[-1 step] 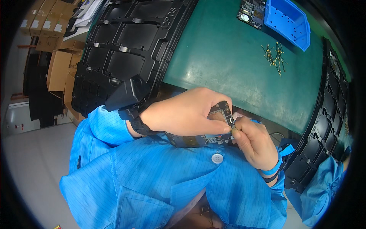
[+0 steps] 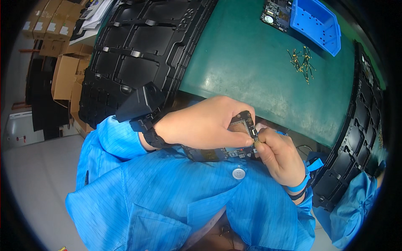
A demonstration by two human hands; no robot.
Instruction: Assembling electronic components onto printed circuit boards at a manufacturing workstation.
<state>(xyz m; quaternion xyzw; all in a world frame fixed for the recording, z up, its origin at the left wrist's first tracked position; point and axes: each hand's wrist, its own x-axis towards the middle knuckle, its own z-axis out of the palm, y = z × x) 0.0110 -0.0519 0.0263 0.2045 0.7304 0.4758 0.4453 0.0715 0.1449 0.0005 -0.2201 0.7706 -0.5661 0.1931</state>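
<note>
A dark circuit board [image 2: 209, 155] is held close against the front of my blue coat, tilted, with its lower side by the coat button. Across it lies my left hand [image 2: 205, 121], closed on the board, its thumb over the face and its fingers behind the far edge. At the board's right end my right hand [image 2: 280, 157] is closed in a pinch of thumb and forefinger. Those fingertips touch the board's edge, and whatever is between them is hidden. Part of the board is covered by my left hand.
On the green mat [image 2: 251, 54] lies a loose pile of short black cables [image 2: 302, 63] with gold ends. Behind it are a blue perforated bin [image 2: 316, 27] and another circuit board [image 2: 276, 16]. Black moulded trays [image 2: 142, 42] flank the left; another tray [image 2: 341, 157] and a person's blue sleeve [image 2: 354, 205] are right.
</note>
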